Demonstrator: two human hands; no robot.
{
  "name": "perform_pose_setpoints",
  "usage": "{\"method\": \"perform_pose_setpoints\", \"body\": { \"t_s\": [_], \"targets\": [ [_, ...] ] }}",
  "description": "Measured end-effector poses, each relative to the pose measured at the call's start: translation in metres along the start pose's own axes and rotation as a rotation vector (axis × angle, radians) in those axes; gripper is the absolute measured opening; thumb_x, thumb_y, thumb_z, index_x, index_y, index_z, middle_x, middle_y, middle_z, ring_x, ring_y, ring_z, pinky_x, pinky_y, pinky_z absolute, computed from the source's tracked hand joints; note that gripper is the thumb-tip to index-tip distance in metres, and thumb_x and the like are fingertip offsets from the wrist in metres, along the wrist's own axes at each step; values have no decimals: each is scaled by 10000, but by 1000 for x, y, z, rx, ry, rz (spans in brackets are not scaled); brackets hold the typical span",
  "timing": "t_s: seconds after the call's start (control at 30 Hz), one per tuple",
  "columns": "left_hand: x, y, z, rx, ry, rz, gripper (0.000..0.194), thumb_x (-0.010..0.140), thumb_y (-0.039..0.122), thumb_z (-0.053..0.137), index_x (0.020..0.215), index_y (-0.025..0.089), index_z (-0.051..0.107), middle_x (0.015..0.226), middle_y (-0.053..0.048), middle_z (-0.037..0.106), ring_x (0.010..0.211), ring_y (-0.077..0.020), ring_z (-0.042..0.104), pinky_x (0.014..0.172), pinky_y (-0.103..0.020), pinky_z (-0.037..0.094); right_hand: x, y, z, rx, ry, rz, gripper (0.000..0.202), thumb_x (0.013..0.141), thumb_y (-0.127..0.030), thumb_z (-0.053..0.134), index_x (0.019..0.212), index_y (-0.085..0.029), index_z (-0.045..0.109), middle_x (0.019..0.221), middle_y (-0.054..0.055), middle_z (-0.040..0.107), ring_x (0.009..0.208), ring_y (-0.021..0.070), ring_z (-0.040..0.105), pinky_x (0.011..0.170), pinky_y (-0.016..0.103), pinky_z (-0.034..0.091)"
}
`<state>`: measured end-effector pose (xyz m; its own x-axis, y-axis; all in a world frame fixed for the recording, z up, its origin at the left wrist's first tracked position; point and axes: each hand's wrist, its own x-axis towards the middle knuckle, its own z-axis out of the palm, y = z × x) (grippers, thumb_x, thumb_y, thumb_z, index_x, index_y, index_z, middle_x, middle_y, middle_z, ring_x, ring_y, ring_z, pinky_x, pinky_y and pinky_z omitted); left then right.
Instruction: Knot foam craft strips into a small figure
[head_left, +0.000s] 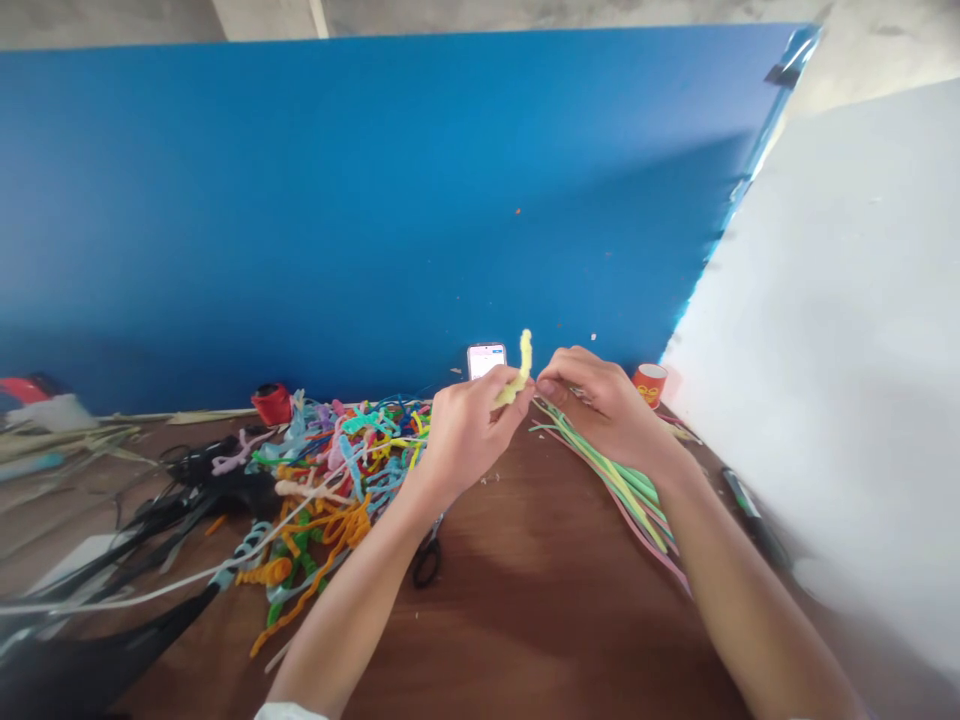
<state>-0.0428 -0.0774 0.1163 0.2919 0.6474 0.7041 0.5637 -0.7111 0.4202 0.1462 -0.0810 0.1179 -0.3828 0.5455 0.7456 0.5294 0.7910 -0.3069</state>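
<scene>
My left hand (474, 420) is closed on a fuzzy yellow pipe cleaner (526, 352), whose bent end sticks up above the fingers. Just to its right, my right hand (592, 400) has its thumb and fingers pinched together near the left fingertips; whatever it pinches is too small to make out. Under my right hand and wrist lies a bundle of long green, yellow and pink pipe cleaners (626, 490). Behind my left hand a lit phone (486, 360) leans against the blue panel.
Left of my arm lies a heap of coloured pipe cleaners (322, 510), beside black scissors (427, 562). A red spool (272, 403) stands behind it. At right are a red cup (649, 385) and a dark marker (754, 515). A blue panel (375, 200) closes off the back.
</scene>
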Motion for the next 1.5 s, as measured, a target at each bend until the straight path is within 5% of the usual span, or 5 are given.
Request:
{"method": "perform_pose_setpoints", "body": {
  "t_s": [0.4,0.73,0.9,1.23,1.5],
  "targets": [
    [7,8,-4,-665,-24,-459,260,795,419,695,782,165,643,549,61,406,472,-65,273,449,-232,197,-8,9,-4,-540,179,-330,260,957,-150,564,1132,-327,640,989,19,720,869,196,587,735,354,389],
    [7,7,-3,-826,-215,-571,278,772,389,724,683,174,573,480,88,292,445,-52,193,449,-238,115,-7,0,-3,-601,199,-428,89,954,-186,594,965,-262,639,901,8,744,828,191,579,699,353,376],
    [6,6,-1,-699,-157,-432,265,796,412,710,778,160,632,572,53,406,493,-68,294,459,-228,203,-5,-3,5,-395,216,-231,179,982,-239,545,811,-226,597,818,28,691,791,185,545,726,358,369],
    [-4,-1,8,104,49,126,208,928,321,560,857,171,685,564,29,506,514,-93,385,530,-243,262,-1,-6,8,446,24,476,406,896,-517,619,688,-170,600,632,-28,456,585,98,359,547,265,278],
    [1,6,5,-286,-33,-193,248,864,400,658,847,156,700,504,73,383,471,-66,278,470,-217,238,-1,-9,8,476,83,474,385,920,-496,606,707,-176,615,644,-22,463,593,95,384,560,266,297]
  ]
}}
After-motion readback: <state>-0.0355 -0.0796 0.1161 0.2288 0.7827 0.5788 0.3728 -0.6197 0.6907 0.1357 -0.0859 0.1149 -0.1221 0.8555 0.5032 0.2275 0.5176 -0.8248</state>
